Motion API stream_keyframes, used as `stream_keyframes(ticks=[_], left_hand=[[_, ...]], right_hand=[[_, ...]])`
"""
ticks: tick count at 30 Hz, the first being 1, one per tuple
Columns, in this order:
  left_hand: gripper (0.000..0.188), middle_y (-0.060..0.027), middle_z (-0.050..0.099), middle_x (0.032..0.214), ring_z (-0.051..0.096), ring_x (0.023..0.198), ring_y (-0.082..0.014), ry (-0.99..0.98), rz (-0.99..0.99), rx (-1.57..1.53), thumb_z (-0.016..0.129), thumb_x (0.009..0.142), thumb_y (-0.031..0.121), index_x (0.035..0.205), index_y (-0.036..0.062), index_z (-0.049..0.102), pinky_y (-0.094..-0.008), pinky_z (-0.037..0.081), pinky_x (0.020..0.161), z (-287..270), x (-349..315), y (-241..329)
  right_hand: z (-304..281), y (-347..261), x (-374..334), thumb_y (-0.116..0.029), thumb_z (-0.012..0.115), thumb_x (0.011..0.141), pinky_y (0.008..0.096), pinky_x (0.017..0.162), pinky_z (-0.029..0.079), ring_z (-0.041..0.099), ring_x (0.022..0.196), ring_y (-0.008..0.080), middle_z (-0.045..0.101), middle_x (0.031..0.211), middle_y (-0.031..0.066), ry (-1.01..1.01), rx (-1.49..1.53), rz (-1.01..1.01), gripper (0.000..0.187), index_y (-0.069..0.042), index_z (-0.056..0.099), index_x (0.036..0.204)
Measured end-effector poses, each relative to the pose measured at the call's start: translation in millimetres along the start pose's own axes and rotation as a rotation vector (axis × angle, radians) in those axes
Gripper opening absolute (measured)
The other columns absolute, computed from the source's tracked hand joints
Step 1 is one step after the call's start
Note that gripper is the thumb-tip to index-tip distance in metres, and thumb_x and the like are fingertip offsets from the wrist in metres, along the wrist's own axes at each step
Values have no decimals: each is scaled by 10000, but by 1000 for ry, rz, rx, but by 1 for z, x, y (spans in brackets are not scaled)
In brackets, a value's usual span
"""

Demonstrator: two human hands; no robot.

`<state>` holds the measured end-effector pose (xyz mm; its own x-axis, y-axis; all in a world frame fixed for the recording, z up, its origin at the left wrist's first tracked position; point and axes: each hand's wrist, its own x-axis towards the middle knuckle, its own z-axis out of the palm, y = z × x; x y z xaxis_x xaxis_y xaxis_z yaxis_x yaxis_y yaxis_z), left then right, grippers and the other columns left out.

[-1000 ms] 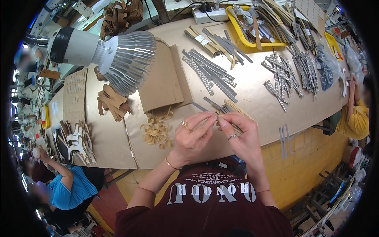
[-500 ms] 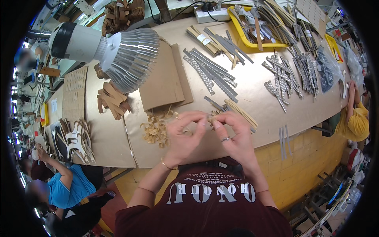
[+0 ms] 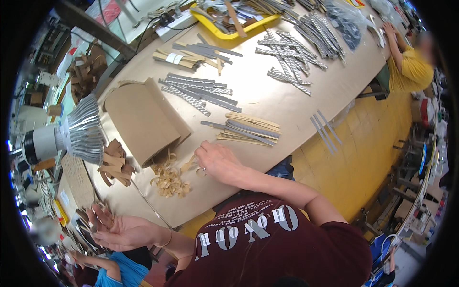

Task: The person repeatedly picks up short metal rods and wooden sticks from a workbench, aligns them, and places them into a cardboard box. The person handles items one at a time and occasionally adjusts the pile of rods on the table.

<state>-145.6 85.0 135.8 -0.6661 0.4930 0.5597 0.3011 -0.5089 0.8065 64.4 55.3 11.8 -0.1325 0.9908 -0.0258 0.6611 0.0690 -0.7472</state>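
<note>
My right hand (image 3: 217, 161) is bent over the table beside a loose heap of curled tan strips (image 3: 168, 179). Its fingers are closed, and a tan strip (image 3: 188, 165) shows at their tips. Out at the lower left, my left hand (image 3: 125, 230) reaches past the table's near edge, palm up. The fingers there are bent but apart, close to dark and pale cut pieces, partly hidden by the hand; I make out nothing held. Beyond my right hand lies a bundle of grey and tan strips (image 3: 248, 128).
A brown cardboard box (image 3: 143, 117) lies on its side, near brown leather pieces (image 3: 116, 162) and a lamp (image 3: 86, 131). Farther back are braided strips (image 3: 291, 55), more grey strips (image 3: 201, 91) and a yellow tray (image 3: 217, 32). A person in yellow (image 3: 411, 69) is at the far right.
My hands, earlier together above the table, have parted. The left has swung out to the lower left; the right has moved left, beside the curls. The whole view has turned.
</note>
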Motion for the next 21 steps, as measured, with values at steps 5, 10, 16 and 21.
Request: stream_keyframes(ticks=[5, 10, 16, 21], left_hand=[[368, -276, 649, 1117, 665, 1009, -364, -451, 285, -74, 426, 1047, 299, 1069, -55, 523, -436, 481, 974, 14, -53, -7], [162, -181, 668, 1132, 661, 927, -300, -922, 357, -90, 617, 941, 210, 1011, 85, 542, -417, 452, 937, 15, -111, -6], [261, -105, 662, 1179, 654, 887, -236, -1127, 358, -71, 695, 840, 60, 1057, 130, 568, -378, 485, 844, 24, -129, 3], [280, -96, 663, 1193, 664, 852, -219, -1272, 425, -173, 738, 779, 23, 1023, 104, 626, -352, 503, 803, 34, -151, 1]], right_hand=[[-1, 9, -1, -202, 672, 900, 439, 730, 524, 620, 833, 340, 570, 1043, 158, 157, -7, -56, 213, -11, 615, 972], [-14, 18, 3, -214, 773, 812, 412, 762, 519, 617, 846, 324, 565, 1103, 156, 420, 17, -175, 266, -37, 662, 976], [-45, 21, -1, -192, 764, 815, 363, 761, 505, 630, 885, 256, 630, 1007, 109, 292, 184, -47, 239, -56, 700, 1001], [-88, 23, -30, -228, 666, 947, 300, 795, 502, 619, 862, 147, 681, 938, 58, 89, 890, 170, 253, -10, 698, 1071]])
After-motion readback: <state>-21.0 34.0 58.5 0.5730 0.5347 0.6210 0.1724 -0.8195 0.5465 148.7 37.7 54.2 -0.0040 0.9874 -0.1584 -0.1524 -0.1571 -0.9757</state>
